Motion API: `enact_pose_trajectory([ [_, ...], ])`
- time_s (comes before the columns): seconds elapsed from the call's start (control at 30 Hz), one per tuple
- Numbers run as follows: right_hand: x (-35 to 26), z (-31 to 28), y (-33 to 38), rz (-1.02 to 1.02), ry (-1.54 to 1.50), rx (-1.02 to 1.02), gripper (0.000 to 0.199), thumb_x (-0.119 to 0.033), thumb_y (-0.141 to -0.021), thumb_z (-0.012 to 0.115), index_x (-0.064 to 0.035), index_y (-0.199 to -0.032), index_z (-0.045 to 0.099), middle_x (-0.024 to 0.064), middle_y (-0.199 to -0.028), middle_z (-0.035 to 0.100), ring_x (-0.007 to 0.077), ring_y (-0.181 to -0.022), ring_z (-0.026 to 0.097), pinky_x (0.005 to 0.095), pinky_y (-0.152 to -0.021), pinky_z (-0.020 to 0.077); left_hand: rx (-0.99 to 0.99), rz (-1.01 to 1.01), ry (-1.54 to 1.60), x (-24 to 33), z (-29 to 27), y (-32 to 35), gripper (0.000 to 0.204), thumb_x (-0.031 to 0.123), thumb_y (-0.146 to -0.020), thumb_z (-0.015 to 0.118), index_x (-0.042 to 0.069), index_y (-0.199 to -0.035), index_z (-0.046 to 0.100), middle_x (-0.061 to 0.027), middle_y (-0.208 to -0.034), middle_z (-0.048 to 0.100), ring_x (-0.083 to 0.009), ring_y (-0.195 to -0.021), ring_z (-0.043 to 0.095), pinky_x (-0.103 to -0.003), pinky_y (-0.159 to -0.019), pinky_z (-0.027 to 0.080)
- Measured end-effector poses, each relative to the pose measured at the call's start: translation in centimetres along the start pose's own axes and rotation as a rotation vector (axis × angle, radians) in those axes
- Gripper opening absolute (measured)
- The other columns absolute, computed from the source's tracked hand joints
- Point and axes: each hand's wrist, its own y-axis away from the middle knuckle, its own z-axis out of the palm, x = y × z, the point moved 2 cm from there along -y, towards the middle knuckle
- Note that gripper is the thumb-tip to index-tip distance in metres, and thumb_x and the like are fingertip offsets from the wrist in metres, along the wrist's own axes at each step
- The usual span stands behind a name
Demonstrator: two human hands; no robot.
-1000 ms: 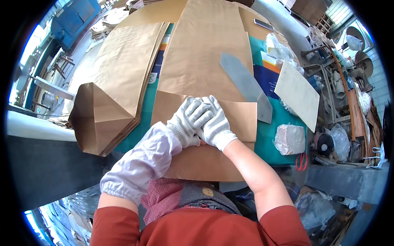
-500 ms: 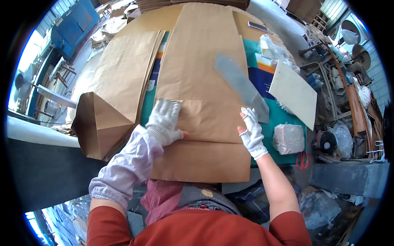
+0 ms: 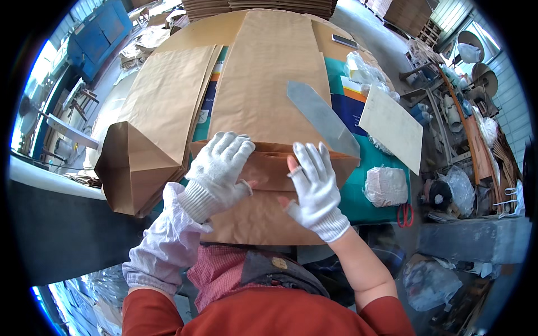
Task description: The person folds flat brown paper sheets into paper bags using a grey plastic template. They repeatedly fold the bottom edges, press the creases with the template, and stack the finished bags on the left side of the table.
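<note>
A long brown kraft paper bag (image 3: 269, 73) lies lengthwise before me, its near end bent into a raised, creased fold (image 3: 274, 173). My left hand (image 3: 218, 171), in a white glove, rests with straight fingers on the left part of the fold. Gloved in white with bare fingertips showing, my right hand (image 3: 315, 187) has its fingers stretched out over the right part. Neither hand grips anything. A flat grey plate (image 3: 324, 115) with an angled end lies slantwise on the bag, beyond my right hand; its near end meets the fold.
More kraft bags (image 3: 162, 92) are stacked at left, one with an opened, pointed end (image 3: 131, 168). To the right are a white board (image 3: 391, 129), a wrapped pale block (image 3: 386, 186), red scissor-like handles (image 3: 404, 215), clear plastic (image 3: 364, 70) and a phone (image 3: 344, 41).
The bag's near part now stands up in a fold that lay flat before. My right hand has moved left onto it, from the bag's right edge. My left hand stays at the left side.
</note>
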Motion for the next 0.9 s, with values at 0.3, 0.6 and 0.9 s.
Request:
enact_pose_trajectory([
  [0.3, -1.8, 1.4, -1.2, -0.151, 0.053, 0.287, 0.024, -0.008, -0.078, 0.076, -0.0040, -0.097, 0.063, 0.0144, -0.128, 0.065, 0.0374, -0.121, 0.061, 0.0554, -0.110, 0.0478, -0.118, -0.153, -0.072, -2.0, 1.9, -3.3, 0.044, 0.027, -0.081, 0.073, 0.004, -0.117, 0.066, -0.0172, -0.113, 0.069, -0.0403, -0.109, 0.063, -0.046, -0.098, 0.049],
  [0.6, 3.5, 0.0, 8.5, 0.434, -0.668, 0.455, 0.079, -0.065, -0.104, 0.038, 0.0034, -0.138, 0.057, 0.0200, -0.143, 0.060, 0.0320, -0.133, 0.057, 0.0442, -0.117, 0.0400, 0.204, -0.170, -1.082, 2.8, 10.6, -0.6, 0.032, 0.017, -0.090, 0.063, 0.002, -0.118, 0.064, -0.0210, -0.125, 0.061, -0.0324, -0.122, 0.057, -0.051, -0.107, 0.049],
  [0.9, 9.5, 7.0, 13.4, 0.783, -1.414, 0.326, 0.093, -0.073, -0.101, 0.034, 0.0098, -0.138, 0.055, 0.0198, -0.153, 0.052, 0.0314, -0.142, 0.049, 0.0445, -0.121, 0.0360, -0.488, -0.295, 0.564, 2.3, 21.9, 13.8, 0.043, 0.026, -0.092, 0.060, 0.011, -0.132, 0.067, -0.0171, -0.137, 0.061, -0.0401, -0.126, 0.059, -0.048, -0.113, 0.043],
])
